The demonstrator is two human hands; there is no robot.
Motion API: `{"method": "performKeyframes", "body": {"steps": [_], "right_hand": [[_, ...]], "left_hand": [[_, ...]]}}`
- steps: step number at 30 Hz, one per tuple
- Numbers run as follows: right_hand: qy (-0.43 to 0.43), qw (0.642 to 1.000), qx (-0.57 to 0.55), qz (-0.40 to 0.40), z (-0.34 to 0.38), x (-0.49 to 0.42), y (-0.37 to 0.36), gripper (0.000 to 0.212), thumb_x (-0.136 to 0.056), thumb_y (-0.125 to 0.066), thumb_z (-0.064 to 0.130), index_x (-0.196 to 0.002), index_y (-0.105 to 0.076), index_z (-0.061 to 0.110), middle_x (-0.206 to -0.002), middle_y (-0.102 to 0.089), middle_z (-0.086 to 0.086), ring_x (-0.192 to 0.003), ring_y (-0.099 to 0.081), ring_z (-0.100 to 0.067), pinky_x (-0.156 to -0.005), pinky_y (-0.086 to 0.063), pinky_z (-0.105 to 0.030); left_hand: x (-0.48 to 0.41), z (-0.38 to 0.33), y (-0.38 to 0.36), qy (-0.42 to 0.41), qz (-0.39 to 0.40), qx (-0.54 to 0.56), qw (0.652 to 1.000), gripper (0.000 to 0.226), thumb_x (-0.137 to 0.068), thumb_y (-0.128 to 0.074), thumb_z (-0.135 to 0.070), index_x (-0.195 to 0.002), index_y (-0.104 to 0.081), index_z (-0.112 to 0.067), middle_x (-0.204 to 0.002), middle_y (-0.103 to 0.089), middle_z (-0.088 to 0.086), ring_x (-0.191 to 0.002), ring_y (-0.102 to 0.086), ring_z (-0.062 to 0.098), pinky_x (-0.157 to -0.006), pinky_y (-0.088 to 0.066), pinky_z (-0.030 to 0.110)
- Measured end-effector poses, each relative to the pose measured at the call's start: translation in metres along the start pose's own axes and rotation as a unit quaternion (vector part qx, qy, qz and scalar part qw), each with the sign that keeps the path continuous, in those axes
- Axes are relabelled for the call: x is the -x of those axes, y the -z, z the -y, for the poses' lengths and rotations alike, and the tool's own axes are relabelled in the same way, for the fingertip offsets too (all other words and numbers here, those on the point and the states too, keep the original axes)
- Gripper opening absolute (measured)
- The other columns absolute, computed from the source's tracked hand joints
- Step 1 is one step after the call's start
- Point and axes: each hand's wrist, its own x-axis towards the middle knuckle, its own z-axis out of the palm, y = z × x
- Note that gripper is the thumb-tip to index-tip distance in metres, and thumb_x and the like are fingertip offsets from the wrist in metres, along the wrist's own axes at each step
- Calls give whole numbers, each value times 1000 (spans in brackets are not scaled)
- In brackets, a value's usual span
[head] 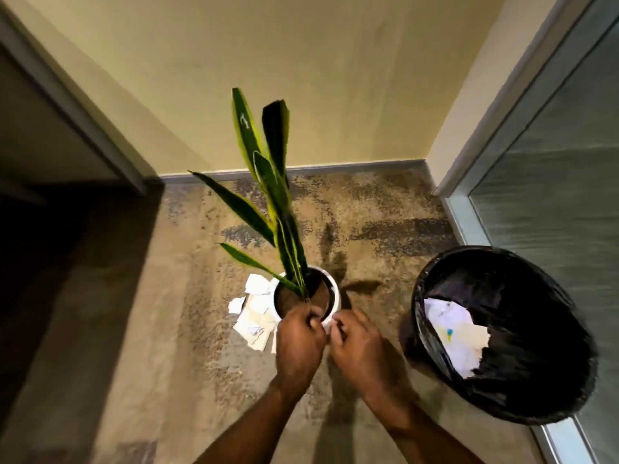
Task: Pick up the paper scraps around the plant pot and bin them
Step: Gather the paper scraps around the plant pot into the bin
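A white plant pot (330,279) with a tall striped green plant (271,182) stands on the carpet. Several white paper scraps (256,311) lie on the floor against the pot's left side. My left hand (299,336) and my right hand (356,344) meet at the pot's near rim, fingers curled over its edge. The scraps sit just left of my left hand. To the right stands a round bin with a black liner (522,356), and crumpled paper (457,333) lies inside it.
The pot stands in a corner of beige walls (335,78) on mottled brown carpet (368,209). A dark door opening (50,229) is on the left. A frosted glass panel in a metal frame (552,182) runs along the right, close behind the bin.
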Motion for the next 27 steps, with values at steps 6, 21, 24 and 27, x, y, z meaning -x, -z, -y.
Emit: {"method": "performKeyframes", "body": {"steps": [6,21,24,27], "right_hand": [[-31,988,114,95,2,45,-125,16,-64,-82,25,-74,-71,20,-76,-70,2,-66,-66,-16,-61,-48,-23],[-541,833,-110,-42,-58,4,-297,107,-61,-84,51,-141,-29,7,-142,-42,-12,-125,-44,-28,-103,-36,-32],[-518,842,-134,-60,-67,3,-300,99,-55,-81,60,-129,-46,3,-126,-58,-11,-114,-54,-28,-96,-44,-34],[-566,805,-175,-37,-67,-2,-303,89,-61,-85,50,-128,-47,5,-126,-57,-11,-117,-54,-29,-96,-49,-43]], "left_hand": [[-22,140,37,113,-44,-76,990,20,-80,-60,-7,-95,-74,-11,-95,-74,6,-87,-69,24,-80,-50,28],[-125,259,-10,113,-32,-162,980,56,-88,-63,-41,-129,-49,-5,-126,-52,19,-122,-44,33,-102,-39,42],[-131,264,-19,139,-32,-191,971,66,-84,-64,-52,-128,-48,-6,-129,-49,19,-121,-44,35,-96,-42,44],[-132,262,-23,150,-43,-220,963,69,-82,-65,-55,-129,-48,-8,-130,-49,18,-120,-45,31,-92,-44,40]]}}
